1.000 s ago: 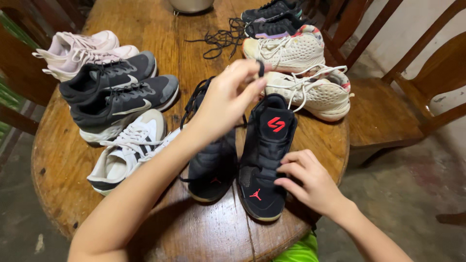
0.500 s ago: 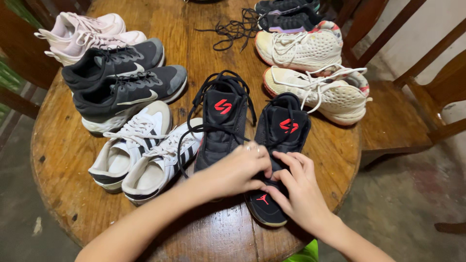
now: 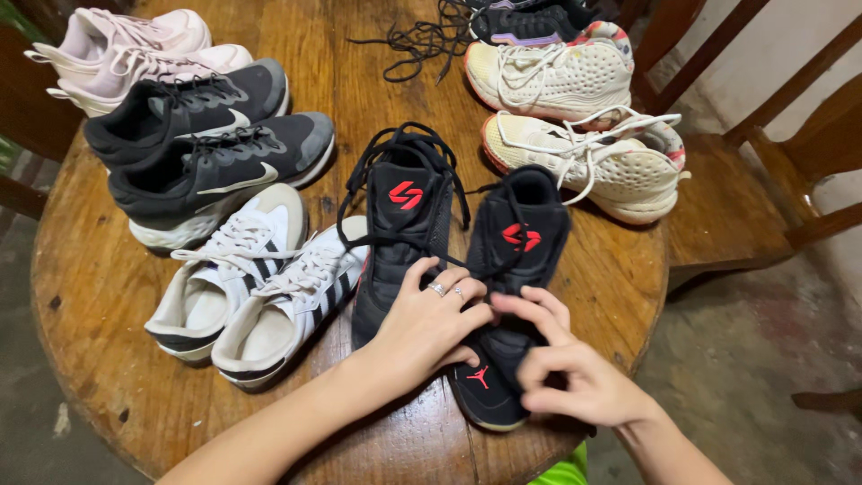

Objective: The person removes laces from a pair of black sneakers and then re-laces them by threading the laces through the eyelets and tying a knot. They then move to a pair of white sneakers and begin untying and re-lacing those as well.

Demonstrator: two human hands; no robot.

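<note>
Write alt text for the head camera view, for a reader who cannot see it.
Two bare hands, the left hand and right hand, work at the laces of a black shoe on a round wooden table. Its partner shoe lies beside it, with white, grey, pink and cream pairs around them.

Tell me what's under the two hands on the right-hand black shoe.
Under the left hand and right hand lies the lace area of the right-hand black shoe. Its red-marked tongue and toe show. The lace section beneath the fingers is covered, so its state cannot be seen.
</note>
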